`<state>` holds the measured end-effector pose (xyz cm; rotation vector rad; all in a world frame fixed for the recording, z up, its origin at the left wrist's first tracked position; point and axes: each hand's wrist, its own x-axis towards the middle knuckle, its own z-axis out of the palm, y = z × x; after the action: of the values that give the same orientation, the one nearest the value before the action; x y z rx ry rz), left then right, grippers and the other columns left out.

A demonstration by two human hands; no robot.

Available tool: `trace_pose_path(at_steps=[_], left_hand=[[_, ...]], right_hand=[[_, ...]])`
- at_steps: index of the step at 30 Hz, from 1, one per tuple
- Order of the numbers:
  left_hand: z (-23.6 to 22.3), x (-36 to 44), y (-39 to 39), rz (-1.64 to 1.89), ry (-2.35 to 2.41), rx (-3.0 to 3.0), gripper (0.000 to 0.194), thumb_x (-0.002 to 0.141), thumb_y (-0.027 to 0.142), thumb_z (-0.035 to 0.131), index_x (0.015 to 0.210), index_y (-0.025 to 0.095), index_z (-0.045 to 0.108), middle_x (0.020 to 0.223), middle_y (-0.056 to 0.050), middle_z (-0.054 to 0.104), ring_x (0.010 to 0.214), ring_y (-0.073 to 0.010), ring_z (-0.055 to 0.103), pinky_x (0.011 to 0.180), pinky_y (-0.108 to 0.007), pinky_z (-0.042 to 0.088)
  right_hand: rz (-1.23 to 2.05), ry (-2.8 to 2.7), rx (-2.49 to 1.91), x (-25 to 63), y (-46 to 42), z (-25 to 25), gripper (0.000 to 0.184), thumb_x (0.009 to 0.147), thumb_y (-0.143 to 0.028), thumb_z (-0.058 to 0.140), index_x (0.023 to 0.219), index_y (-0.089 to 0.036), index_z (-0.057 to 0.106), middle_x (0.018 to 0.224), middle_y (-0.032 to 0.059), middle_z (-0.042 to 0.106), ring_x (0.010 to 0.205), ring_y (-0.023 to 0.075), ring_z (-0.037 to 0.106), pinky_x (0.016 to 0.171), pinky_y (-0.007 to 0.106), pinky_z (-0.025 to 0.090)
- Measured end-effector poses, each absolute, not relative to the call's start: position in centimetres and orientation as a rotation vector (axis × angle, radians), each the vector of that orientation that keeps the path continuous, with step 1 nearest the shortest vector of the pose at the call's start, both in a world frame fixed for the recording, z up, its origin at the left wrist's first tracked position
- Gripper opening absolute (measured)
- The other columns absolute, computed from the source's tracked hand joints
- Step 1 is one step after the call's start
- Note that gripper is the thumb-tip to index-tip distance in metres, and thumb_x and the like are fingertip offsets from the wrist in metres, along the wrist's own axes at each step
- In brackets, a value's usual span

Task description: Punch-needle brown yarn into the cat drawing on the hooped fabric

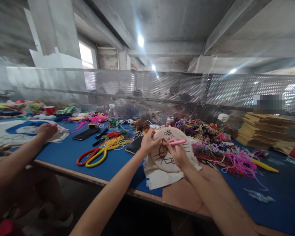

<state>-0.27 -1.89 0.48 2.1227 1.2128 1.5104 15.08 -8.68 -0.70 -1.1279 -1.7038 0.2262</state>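
A round embroidery hoop with white cloth and a dark line drawing stands tilted on the table edge in front of me. My left hand grips the hoop's left rim, fingers closed around it. My right hand pinches a pink punch-needle pen with its tip on the cloth, by a brown stitched patch. The cloth's loose edges hang below the hoop.
Tangled coloured yarn lies to the right, stacked wooden boards beyond it. Left of the hoop lie a phone, yellow and red scissors, another phone and a water bottle. A co-worker's hand rests on a blue-and-white cloth at far left.
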Motion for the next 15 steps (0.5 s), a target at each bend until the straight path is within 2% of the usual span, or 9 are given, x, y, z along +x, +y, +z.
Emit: trace_pose_path(at_steps=[15], left_hand=[[0.50, -0.34, -1.91, 1.508, 1.192, 2.126, 0.031, 0.066, 0.042, 0.062, 0.079, 0.019, 0.046, 0.069, 0.004, 0.051, 0.063, -0.0110, 0.046, 0.060, -0.022, 0.034]], right_hand=[[0.260, -1.679, -1.065, 15.28, -8.27, -1.17, 0.021, 0.088, -0.039, 0.041, 0.082, -0.020, 0.047, 0.065, -0.0011, 0.053, 0.057, 0.0143, 0.049, 0.055, 0.026, 0.036]])
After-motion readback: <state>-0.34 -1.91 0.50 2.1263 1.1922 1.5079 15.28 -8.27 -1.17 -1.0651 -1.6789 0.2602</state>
